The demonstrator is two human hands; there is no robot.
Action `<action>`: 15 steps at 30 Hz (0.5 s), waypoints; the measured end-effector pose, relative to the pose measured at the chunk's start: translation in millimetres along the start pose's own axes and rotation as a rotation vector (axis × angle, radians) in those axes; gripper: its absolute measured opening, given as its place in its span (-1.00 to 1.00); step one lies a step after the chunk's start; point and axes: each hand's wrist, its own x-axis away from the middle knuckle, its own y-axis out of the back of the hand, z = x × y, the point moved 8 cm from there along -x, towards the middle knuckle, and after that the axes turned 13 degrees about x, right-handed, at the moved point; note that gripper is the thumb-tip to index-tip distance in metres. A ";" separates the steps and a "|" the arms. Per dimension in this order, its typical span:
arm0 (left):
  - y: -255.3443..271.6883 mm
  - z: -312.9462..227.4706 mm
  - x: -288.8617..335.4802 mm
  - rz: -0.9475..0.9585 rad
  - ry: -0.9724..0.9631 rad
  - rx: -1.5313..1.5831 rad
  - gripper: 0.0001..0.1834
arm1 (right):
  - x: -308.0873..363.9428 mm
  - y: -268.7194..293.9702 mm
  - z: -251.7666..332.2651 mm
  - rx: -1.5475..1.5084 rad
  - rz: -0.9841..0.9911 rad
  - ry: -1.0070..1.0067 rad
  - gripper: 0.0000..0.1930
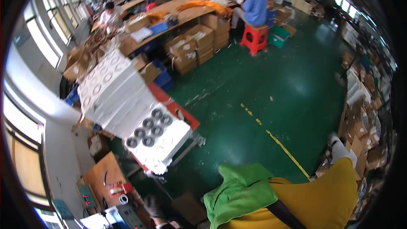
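My left hand [151, 207], in a grey glove, is at the lower edge beside the wooden workbench [101, 170]. Its blurred fingers look stretched out, and I see nothing in them. A white ring [123, 199] and a red-and-white tool [120, 189] lie on the bench near it. At the right, past a yellow sleeve, what seems to be my right hand [333, 138] shows as a small grey blur at the end of a white cuff; its fingers cannot be made out. Ahead of the bench, a white foam tray [178, 133] holds several black rings [148, 123].
Stacked white foam trays [112, 97] and a red cart [186, 116] stand ahead left. Control boxes [86, 196] sit on the bench. Cartons [356, 118] line the right side. Two people work at long tables, one on a red stool [255, 40]. Yellow tape [280, 144] marks the green floor.
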 end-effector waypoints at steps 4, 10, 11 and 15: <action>-121.3 -138.8 -78.0 0.055 -0.148 0.082 -0.80 | 38.2 291.0 -91.1 -1.706 -0.542 -0.096 -0.52; -188.4 -212.9 -110.7 0.302 -0.232 -0.142 -0.73 | 269.1 650.3 -238.0 -1.493 -1.507 0.470 -0.58; -196.0 -221.8 -102.5 0.323 -0.228 -0.128 -0.73 | 301.7 673.7 -249.3 -1.677 -1.796 0.710 -0.69; -191.0 -222.2 -73.7 0.365 -0.151 -0.082 -0.74 | 343.0 724.8 -215.7 -1.559 -1.759 0.946 -0.69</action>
